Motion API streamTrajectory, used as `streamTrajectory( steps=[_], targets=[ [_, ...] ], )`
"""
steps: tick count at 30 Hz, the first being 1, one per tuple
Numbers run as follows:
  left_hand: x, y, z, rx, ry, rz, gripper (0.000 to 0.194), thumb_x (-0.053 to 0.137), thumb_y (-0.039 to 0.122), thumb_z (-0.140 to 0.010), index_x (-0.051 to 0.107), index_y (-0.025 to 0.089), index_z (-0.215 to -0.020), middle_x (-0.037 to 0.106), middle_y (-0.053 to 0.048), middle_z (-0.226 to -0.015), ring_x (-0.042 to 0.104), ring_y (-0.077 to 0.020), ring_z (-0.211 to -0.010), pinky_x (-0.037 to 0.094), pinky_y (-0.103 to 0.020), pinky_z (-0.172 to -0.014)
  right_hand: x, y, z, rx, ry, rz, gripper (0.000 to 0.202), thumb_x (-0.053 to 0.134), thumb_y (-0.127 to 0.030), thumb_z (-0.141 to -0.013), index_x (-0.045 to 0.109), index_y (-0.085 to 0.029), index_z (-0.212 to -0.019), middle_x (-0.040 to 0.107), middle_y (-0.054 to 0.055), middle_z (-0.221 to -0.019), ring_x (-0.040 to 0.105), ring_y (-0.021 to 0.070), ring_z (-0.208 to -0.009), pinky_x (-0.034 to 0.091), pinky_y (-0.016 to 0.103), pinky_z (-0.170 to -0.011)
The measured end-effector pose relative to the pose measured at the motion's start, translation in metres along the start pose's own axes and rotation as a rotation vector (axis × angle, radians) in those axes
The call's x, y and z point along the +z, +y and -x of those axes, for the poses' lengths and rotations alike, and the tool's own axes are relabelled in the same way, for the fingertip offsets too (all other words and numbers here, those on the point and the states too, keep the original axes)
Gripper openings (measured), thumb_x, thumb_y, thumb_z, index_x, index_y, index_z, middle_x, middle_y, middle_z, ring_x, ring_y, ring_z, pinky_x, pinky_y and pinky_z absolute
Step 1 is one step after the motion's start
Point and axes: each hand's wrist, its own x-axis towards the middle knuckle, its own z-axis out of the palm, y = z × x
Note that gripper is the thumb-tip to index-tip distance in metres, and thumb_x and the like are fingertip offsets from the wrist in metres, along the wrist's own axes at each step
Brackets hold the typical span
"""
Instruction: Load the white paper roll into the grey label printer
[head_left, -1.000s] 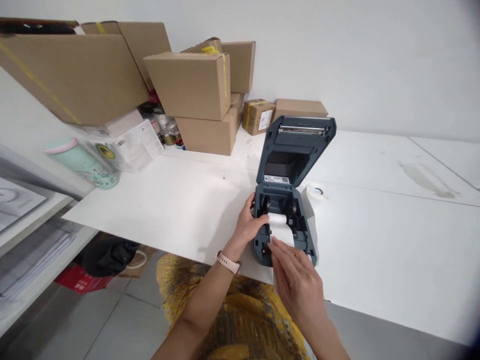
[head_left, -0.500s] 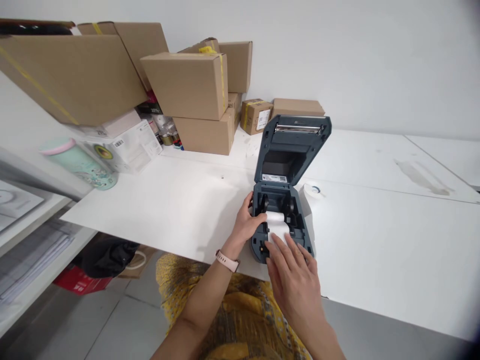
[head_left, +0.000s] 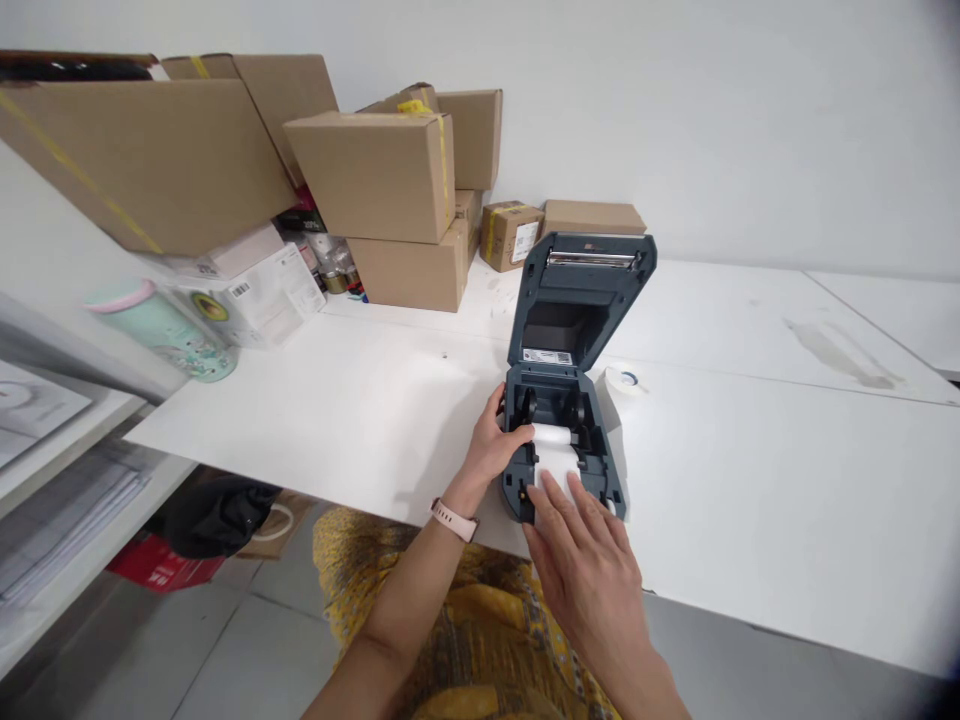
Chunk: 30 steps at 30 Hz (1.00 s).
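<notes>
A dark blue-grey label printer (head_left: 536, 308) stands at the front edge of the table with its lid swung up and back. Inside its body lies a small white paper roll (head_left: 552, 434), and a white paper strip (head_left: 556, 460) runs from it toward me. My left hand (head_left: 493, 445) is wrapped round the printer's left side, its thumb over the rim at the roll's left end. Fingers of my right hand (head_left: 592, 570) stretch out flat on the strip near the printer's front; they cover the strip's front end.
A white ring-shaped roll (head_left: 621, 380) lies just right of the printer on the white table (head_left: 750, 480). Cardboard boxes (head_left: 371, 175) are stacked at the back left. A mint tumbler (head_left: 169, 330) stands at the left, near white shelves (head_left: 67, 420).
My right hand has shifted slightly left along the front of the paper strip. My left hand keeps its place on the printer. The view has tilted a little.
</notes>
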Motion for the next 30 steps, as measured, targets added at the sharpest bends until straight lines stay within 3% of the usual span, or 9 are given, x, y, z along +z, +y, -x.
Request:
streamTrajectory(
  steps=[5, 10, 13, 17, 20, 23, 26, 28, 30],
  targets=[
    [-0.002, -0.004, 0.002, -0.011, -0.028, 0.005, 0.084, 0.076, 0.028, -0.078, 0.04, 0.023, -0.154, 0.047, -0.012, -0.159, 0.047, -0.0321, -0.144, 0.039, -0.044, -0.119, -0.003, 0.005, 0.004, 0.013, 0.003, -0.132, 0.037, 0.057, -0.026, -0.1, 0.059, -0.019, -0.136, 0.065, 0.01, -0.143, 0.056, 0.0368, -0.137, 0.048, 0.05, -0.102],
    [-0.013, 0.001, 0.006, 0.067, 0.02, -0.09, 0.083, 0.067, 0.053, -0.091, 0.029, 0.029, -0.16, 0.024, -0.009, -0.171, 0.022, -0.0302, -0.158, 0.026, -0.046, -0.126, -0.013, 0.017, 0.02, 0.156, 0.104, -0.484, 0.038, 0.053, -0.02, -0.101, 0.058, -0.022, -0.138, 0.067, 0.011, -0.137, 0.063, 0.0272, -0.128, 0.053, 0.045, -0.101],
    [-0.021, 0.026, -0.009, 0.197, 0.049, -0.073, 0.07, 0.055, 0.057, -0.097, 0.032, 0.033, -0.158, 0.024, -0.003, -0.172, 0.021, -0.0251, -0.159, 0.021, -0.041, -0.128, -0.019, 0.024, 0.036, 0.325, 0.218, -0.584, 0.033, 0.046, -0.022, -0.102, 0.065, -0.023, -0.129, 0.07, 0.012, -0.128, 0.065, 0.0288, -0.121, 0.054, 0.047, -0.098],
    [-0.022, 0.075, -0.051, 0.394, -0.002, 0.011, 0.06, 0.042, 0.059, -0.102, 0.039, 0.031, -0.155, 0.031, -0.001, -0.169, 0.023, -0.0255, -0.158, 0.02, -0.044, -0.128, -0.019, 0.047, 0.037, 0.646, 0.32, -0.551, 0.045, 0.033, -0.034, -0.106, 0.068, -0.019, -0.131, 0.069, 0.014, -0.132, 0.063, 0.0341, -0.124, 0.05, 0.053, -0.103],
    [-0.015, 0.103, -0.081, 0.32, -0.086, 0.12, 0.057, 0.024, 0.053, -0.107, 0.04, 0.026, -0.154, 0.037, -0.004, -0.166, 0.025, -0.0229, -0.158, 0.022, -0.046, -0.126, -0.01, 0.08, 0.005, 0.787, 0.357, -0.7, 0.051, 0.031, -0.045, -0.107, 0.059, -0.023, -0.143, 0.058, 0.011, -0.149, 0.058, 0.034, -0.134, 0.041, 0.057, -0.114],
    [-0.005, 0.116, -0.097, 0.261, -0.154, 0.189, 0.061, 0.016, 0.056, -0.106, 0.046, 0.027, -0.151, 0.044, -0.004, -0.162, 0.031, -0.0222, -0.155, 0.025, -0.045, -0.124, 0.0, 0.115, -0.058, 0.697, 0.389, -0.978, 0.055, 0.033, -0.055, -0.104, 0.048, -0.031, -0.152, 0.043, 0.006, -0.163, 0.04, 0.0285, -0.15, 0.032, 0.054, -0.123],
    [0.0, 0.12, -0.099, 0.273, -0.179, 0.19, 0.063, 0.014, 0.057, -0.105, 0.055, 0.028, -0.143, 0.052, -0.003, -0.156, 0.04, -0.023, -0.151, 0.03, -0.043, -0.122, 0.004, 0.137, -0.133, 0.629, 0.325, -1.149, 0.059, 0.031, -0.063, -0.102, 0.042, -0.037, -0.154, 0.032, -0.002, -0.169, 0.028, 0.0212, -0.157, 0.021, 0.051, -0.128],
    [0.0, 0.119, -0.093, 0.294, -0.179, 0.168, 0.063, 0.014, 0.056, -0.106, 0.058, 0.027, -0.14, 0.055, -0.003, -0.153, 0.043, -0.0234, -0.148, 0.033, -0.044, -0.121, 0.003, 0.143, -0.175, 0.573, 0.286, -1.26, 0.062, 0.023, -0.066, -0.102, 0.043, -0.036, -0.153, 0.034, -0.003, -0.168, 0.028, 0.0189, -0.157, 0.018, 0.049, -0.129],
    [-0.002, 0.114, -0.081, 0.332, -0.174, 0.144, 0.062, 0.016, 0.056, -0.106, 0.059, 0.027, -0.139, 0.056, -0.003, -0.152, 0.044, -0.0239, -0.148, 0.033, -0.044, -0.121, -0.001, 0.141, -0.2, 0.518, 0.271, -1.369, 0.069, 0.017, -0.068, -0.102, 0.051, -0.03, -0.148, 0.048, 0.0, -0.159, 0.038, 0.0209, -0.152, 0.022, 0.049, -0.129]
  ],
)
